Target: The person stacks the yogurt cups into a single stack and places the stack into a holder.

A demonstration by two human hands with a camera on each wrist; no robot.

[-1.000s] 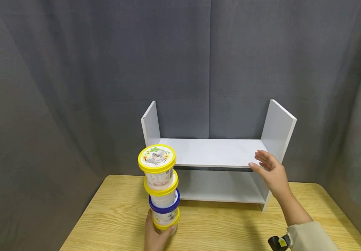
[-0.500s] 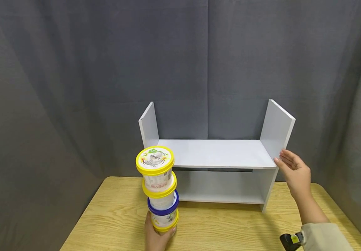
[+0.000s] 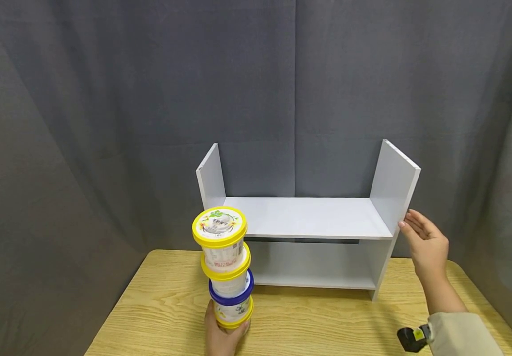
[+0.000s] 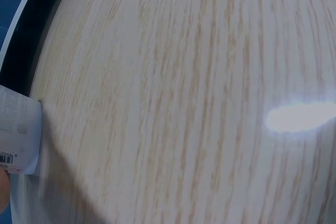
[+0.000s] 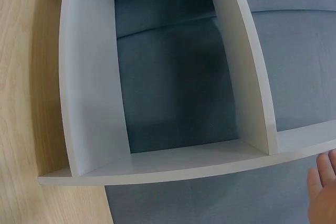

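Observation:
A stack of several white tubs (image 3: 222,254) with yellow lids and one dark blue lid stands at the left, before the shelf. My left hand (image 3: 221,340) grips the lowest tub (image 3: 232,310), thumb on its right and fingers on its left. In the left wrist view, a white tub wall (image 4: 20,129) with a barcode shows at the left edge. My right hand (image 3: 428,249) is at the front edge of the right side panel (image 3: 394,188) of the white shelf (image 3: 309,217), fingers loosely straight. Whether the fingertips touch the panel, I cannot tell.
The two-level shelf stands at the back of the wooden table (image 3: 309,321); its lower board (image 3: 309,269) sits just above the tabletop. A grey curtain (image 3: 256,89) hangs behind and at both sides. A black device (image 3: 411,338) is strapped on the right wrist.
My right hand has moved right, from in front of the upper shelf board to the outer right panel. The left hand and the tub stack have stayed almost in place.

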